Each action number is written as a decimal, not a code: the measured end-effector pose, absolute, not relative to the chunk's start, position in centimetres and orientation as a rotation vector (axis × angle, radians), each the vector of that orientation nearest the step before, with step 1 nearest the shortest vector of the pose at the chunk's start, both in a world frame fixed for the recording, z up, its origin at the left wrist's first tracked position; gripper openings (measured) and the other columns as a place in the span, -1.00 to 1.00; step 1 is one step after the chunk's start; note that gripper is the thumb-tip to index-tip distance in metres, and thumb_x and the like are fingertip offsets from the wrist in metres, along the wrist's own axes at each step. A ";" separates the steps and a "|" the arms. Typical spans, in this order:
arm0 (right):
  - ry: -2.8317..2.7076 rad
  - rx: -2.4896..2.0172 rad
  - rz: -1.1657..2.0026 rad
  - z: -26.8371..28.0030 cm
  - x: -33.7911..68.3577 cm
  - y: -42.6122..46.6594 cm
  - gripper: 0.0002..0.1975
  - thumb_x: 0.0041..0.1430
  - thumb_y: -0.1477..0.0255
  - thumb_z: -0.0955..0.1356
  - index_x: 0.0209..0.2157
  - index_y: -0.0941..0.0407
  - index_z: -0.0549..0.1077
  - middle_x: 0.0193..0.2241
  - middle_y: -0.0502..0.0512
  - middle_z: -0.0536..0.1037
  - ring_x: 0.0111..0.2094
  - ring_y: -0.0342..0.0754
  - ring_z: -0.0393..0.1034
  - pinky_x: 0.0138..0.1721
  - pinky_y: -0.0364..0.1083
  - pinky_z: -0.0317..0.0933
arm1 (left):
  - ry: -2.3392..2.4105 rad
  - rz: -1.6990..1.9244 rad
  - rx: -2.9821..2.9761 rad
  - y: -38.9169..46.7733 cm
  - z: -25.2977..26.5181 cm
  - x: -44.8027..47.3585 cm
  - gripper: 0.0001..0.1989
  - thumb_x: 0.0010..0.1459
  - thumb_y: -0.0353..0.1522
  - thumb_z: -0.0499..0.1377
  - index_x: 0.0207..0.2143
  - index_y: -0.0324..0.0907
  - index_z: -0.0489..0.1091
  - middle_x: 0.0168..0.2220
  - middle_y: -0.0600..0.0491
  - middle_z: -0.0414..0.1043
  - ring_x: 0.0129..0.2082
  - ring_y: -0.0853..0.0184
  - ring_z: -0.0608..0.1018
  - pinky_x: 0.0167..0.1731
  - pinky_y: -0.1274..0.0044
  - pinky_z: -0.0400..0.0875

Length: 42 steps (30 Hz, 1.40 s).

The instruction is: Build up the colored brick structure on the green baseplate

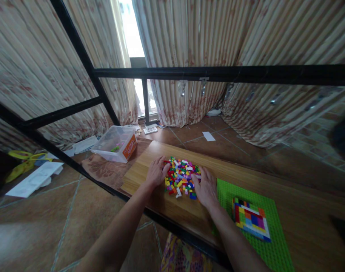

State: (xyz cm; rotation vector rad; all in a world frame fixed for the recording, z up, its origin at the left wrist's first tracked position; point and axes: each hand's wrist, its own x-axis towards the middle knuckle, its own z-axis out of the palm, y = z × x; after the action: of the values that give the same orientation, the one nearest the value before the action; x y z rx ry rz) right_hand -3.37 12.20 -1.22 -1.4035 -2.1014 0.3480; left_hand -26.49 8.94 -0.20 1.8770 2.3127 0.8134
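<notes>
A pile of small toy building bricks (180, 177) in many colours lies spread on a wooden tabletop. My left hand (157, 172) rests at the pile's left edge, thumb apart from the fingers, near a red brick. At the right edge is my right hand (205, 187), its thumb and fingers apart. A pale purple brick (197, 176) shows between them; it does not look gripped. Right of this hand lies a green baseplate (274, 226). On it sits a flat, multicoloured block of joined bricks (251, 219).
A clear plastic box (114, 145) with an orange label and some green pieces inside stands on a mat beyond the table's left end. Black metal bars (217, 73) cross above and beside the table (167, 211). Papers (208, 136) lie on the tiled floor before striped curtains.
</notes>
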 end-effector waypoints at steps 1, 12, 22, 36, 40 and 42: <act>-2.104 -1.400 0.367 -1.3 -3.5 12.0 -0.35 0.30 0.07 0.07 0.17 0.28 0.26 0.15 0.42 0.30 0.19 0.16 0.13 0.16 0.16 0.05 | 2.291 0.824 1.901 8.7 -0.2 -26.2 -0.54 0.30 -0.18 -0.04 0.15 -0.20 0.24 0.14 -0.13 0.32 0.19 0.21 0.31 0.20 0.34 0.17; -1.942 -1.293 0.558 -0.5 -5.0 9.0 -0.46 0.32 0.11 0.09 0.07 0.17 0.36 0.18 0.32 0.24 0.22 0.11 0.11 0.19 0.16 0.07 | 2.165 1.188 1.714 5.8 -0.3 -21.8 -0.54 0.32 -0.19 -0.10 0.17 -0.20 0.23 0.16 -0.15 0.28 0.20 0.20 0.29 0.19 0.26 0.19; -1.818 -1.164 0.658 1.9 -2.9 6.6 -0.63 0.34 0.24 0.14 -0.07 0.11 0.44 0.06 0.21 0.38 0.10 0.00 0.26 0.15 0.07 0.15 | 1.961 1.539 1.495 3.5 0.0 -19.5 -0.58 0.31 -0.19 -0.06 0.13 -0.17 0.27 0.12 -0.12 0.33 0.13 0.20 0.36 0.15 0.25 0.23; -2.099 -1.535 0.459 1.0 0.4 6.7 -0.83 0.19 0.45 0.27 -0.25 0.15 0.47 -0.24 0.19 0.49 -0.15 0.06 0.36 -0.08 0.01 0.23 | 2.205 0.929 1.972 -1.2 1.3 -18.9 -0.19 0.03 -0.03 0.22 0.26 -0.12 0.08 0.30 -0.19 0.03 0.28 0.02 0.14 0.19 0.14 0.08; -2.124 -1.589 0.413 0.9 -0.2 7.4 -0.86 0.20 0.46 0.27 -0.32 0.13 0.47 -0.28 0.16 0.48 -0.18 0.03 0.36 -0.11 -0.03 0.21 | 2.292 0.679 2.037 -1.6 1.3 -17.3 0.01 -0.16 0.03 0.31 0.30 -0.09 0.03 0.34 -0.20 -0.05 0.30 -0.09 0.06 0.20 0.01 -0.06; -2.115 -1.587 0.415 0.7 -0.2 7.6 -0.85 0.21 0.47 0.26 -0.34 0.12 0.48 -0.30 0.13 0.48 -0.20 0.00 0.36 -0.13 -0.05 0.20 | 2.312 0.619 2.058 -1.6 1.1 -16.4 0.05 -0.19 0.04 0.33 0.30 -0.08 0.01 0.35 -0.20 -0.07 0.30 -0.11 0.05 0.20 -0.02 -0.13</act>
State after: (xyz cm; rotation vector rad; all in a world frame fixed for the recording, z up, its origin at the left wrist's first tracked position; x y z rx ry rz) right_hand -0.17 7.60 0.72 -1.5875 -2.1154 0.4150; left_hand -16.38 -1.65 1.13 2.0582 2.3124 0.6194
